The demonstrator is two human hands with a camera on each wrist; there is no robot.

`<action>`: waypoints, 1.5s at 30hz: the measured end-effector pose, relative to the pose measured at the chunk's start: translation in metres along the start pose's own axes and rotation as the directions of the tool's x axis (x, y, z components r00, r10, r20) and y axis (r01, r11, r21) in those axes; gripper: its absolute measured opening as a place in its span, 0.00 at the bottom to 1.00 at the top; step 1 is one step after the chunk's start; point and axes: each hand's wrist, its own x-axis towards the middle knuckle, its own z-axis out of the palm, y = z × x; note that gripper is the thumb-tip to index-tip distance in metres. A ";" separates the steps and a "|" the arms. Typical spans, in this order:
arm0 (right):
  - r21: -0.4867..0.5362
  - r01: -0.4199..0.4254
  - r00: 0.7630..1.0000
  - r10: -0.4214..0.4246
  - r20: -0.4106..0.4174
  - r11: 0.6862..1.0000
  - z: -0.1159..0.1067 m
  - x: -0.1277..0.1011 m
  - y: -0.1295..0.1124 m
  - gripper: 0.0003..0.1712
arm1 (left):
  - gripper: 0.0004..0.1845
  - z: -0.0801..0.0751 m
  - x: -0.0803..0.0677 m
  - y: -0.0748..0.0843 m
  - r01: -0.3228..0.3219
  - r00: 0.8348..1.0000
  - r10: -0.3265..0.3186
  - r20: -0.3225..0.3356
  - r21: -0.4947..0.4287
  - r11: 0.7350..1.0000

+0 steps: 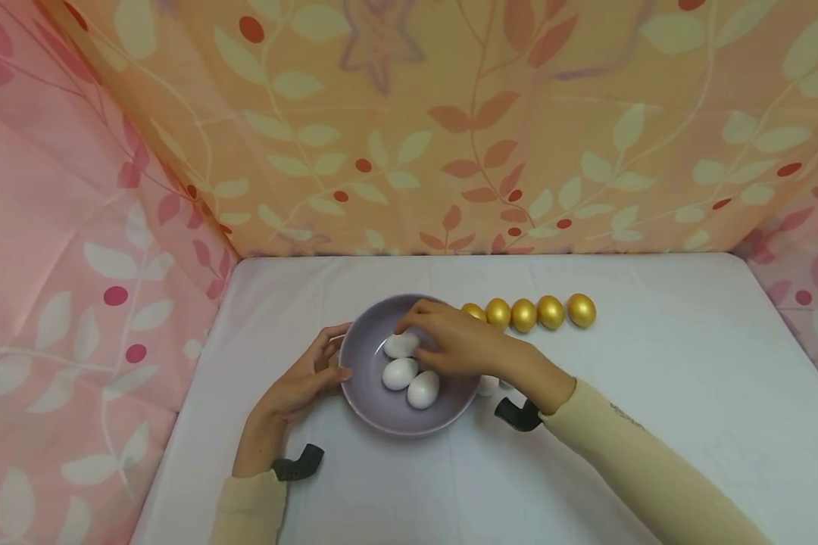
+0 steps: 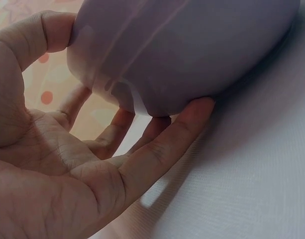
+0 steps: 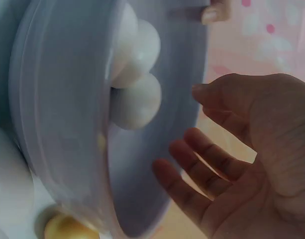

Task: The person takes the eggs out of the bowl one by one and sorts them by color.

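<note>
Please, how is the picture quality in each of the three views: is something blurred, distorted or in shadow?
Head view: even, soft light, sharp; the white cloth-covered table edges bow slightly. Left wrist view: dim; the round lilac bowl and left hand sit very close and soft, with shadow beneath the bowl. Right wrist view: the bowl rim looks stretched, the white eggs are soft, and the right hand is shaded.

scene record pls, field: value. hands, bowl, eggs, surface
left hand: fingers round the bowl's left side
right hand: open above the bowl, holding nothing
bowl: lilac, upright on the cloth
white eggs: three in the bowl; more partly hidden behind the right hand
gold eggs: row of five right of the bowl, one partly hidden
table: white cloth
</note>
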 end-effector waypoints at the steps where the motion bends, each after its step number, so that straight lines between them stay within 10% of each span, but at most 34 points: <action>1: -0.016 0.009 1.000 -0.008 0.013 1.000 0.002 0.002 0.000 0.21 | 0.40 0.000 0.000 0.000 0.000 1.000 0.000 0.002 0.000 1.000; 25: -0.121 0.004 0.966 0.027 0.255 0.993 0.011 0.045 0.000 0.24 | 0.41 0.003 0.003 -0.001 0.005 0.999 -0.004 -0.048 0.015 1.000; 45: -0.175 0.019 0.970 0.024 0.240 0.984 0.008 0.041 0.001 0.25 | 0.40 0.002 0.003 -0.003 -0.006 0.999 0.006 -0.043 0.015 1.000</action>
